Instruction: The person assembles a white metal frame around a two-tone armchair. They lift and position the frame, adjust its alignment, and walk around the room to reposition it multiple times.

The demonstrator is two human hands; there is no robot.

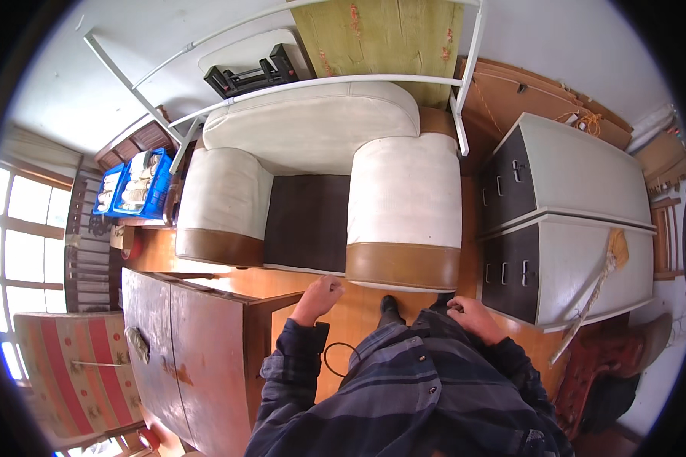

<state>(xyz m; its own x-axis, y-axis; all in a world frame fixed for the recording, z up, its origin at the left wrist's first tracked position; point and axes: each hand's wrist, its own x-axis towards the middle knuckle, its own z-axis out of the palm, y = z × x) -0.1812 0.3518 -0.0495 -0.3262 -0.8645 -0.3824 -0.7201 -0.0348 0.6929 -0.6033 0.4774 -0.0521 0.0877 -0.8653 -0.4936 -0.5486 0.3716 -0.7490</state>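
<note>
My left hand [318,301] is held in front of me with the fingers curled in, and nothing shows in it. It hovers between the corner of a worn wooden table [198,343] and the front of a white armchair [405,194] with brown bands and a dark seat [309,217]. On the other side, my right hand [474,317] is beside my checked shirt [411,365], its fingers bent inward with no object visible. That hand is nearest to the shirt's edge and the lower of two grey cabinets with dark drawer fronts [510,272].
A white metal frame [320,79] stands over the armchair's back. Blue crates [158,183] with packed items are at the far left. A rope-bound stick [587,305] leans on the right cabinets. Near right stands a dark red chair [594,373]. A thin black cable loops [326,358] beside my shirt.
</note>
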